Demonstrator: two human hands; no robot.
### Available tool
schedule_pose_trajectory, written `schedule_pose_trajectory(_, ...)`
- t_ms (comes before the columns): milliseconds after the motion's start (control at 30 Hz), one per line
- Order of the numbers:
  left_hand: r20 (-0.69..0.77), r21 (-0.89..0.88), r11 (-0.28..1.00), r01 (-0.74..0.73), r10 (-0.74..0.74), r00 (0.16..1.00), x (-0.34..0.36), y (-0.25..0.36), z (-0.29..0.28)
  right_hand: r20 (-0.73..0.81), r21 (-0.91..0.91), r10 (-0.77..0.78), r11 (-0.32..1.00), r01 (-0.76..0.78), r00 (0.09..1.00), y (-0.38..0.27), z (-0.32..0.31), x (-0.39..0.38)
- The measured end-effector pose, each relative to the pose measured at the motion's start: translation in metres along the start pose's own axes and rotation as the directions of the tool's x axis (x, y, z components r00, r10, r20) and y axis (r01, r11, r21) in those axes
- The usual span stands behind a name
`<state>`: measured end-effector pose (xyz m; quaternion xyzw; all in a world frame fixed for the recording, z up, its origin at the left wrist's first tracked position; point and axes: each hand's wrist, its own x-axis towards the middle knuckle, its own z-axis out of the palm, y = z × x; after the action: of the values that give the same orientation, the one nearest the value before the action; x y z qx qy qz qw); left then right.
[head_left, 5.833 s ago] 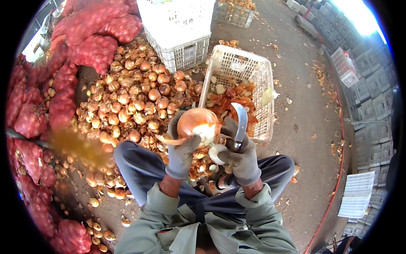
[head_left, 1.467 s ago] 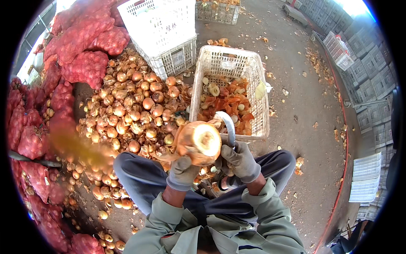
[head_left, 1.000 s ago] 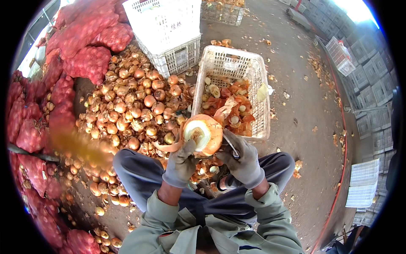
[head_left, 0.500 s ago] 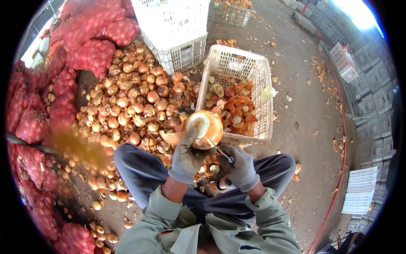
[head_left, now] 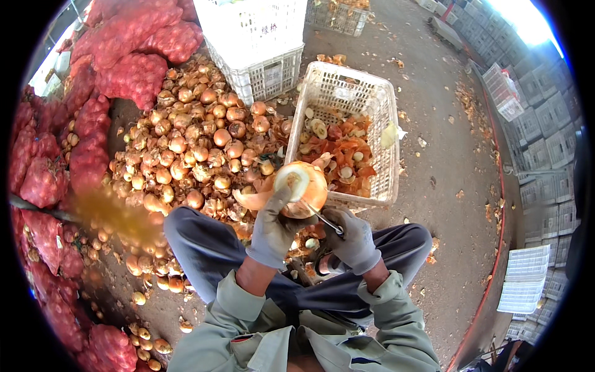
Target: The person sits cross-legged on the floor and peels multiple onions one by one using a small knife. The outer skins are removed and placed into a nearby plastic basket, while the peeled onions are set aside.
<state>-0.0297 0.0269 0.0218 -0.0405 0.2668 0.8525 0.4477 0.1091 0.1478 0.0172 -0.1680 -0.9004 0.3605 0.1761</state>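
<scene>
My gloved left hand (head_left: 274, 226) grips a large onion (head_left: 313, 192), thumb on its cut face, with a ring of pale flesh showing and loose brown peel hanging at the left. My gloved right hand (head_left: 350, 239) is closed on a knife (head_left: 331, 224), whose blade is at the onion's lower right and partly hidden. Just beyond them is a white plastic crate (head_left: 390, 161) holding orange skins and pale trimmings (head_left: 353, 167). A large heap of loose onions (head_left: 186, 149) lies left of the crate, and more skins lie between my bent legs.
Red mesh sacks of onions (head_left: 136, 80) are piled along the left. Stacked white crates (head_left: 263, 80) stand behind the heap, with another crate of skins (head_left: 338, 22) farther back. Many crates (head_left: 551, 155) line the right beyond a red line along the floor (head_left: 493, 273). A low cart (head_left: 445, 34) is in the distance.
Earlier the knife's curved blade was raised upright. It has since tipped down against the onion's lower right. The onion has turned to show a cut face, and my left thumb has moved up onto it.
</scene>
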Motion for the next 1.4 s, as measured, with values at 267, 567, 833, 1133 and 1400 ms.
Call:
schedule_pose_trajectory(267, 0.008, -0.128, 0.992, 0.015, -0.014, 1.0, 0.008, 0.014, -0.003, -0.082, -0.048, -0.023, 0.999, 0.019, 0.996, -0.002, -0.015, -0.009)
schedule_pose_trajectory(567, 0.012, -0.196, 0.979, 0.049, -0.048, 0.999, 0.009, -0.002, -0.007, -0.067, -0.125, -0.172, 0.979, 0.163, 0.983, -0.023, -0.016, 0.005)
schedule_pose_trajectory(833, -0.036, -0.127, 0.99, -0.059, 0.054, 0.998, 0.011, -0.015, -0.004, -0.199, -0.389, -0.124, 0.92, 0.038, 0.972, -0.02, 0.008, -0.005)
schedule_pose_trajectory(1133, -0.042, -0.07, 0.997, -0.022, 0.019, 0.999, 0.016, -0.013, -0.023, 0.019, 0.526, 0.385, 0.781, -0.337, 0.923, -0.021, 0.018, -0.007)
schedule_pose_trajectory(1400, 0.026, -0.201, 0.979, 0.045, -0.041, 0.999, 0.005, -0.004, -0.013, 0.464, 0.744, 0.363, 0.336, -0.578, 0.808, -0.031, -0.022, -0.008)
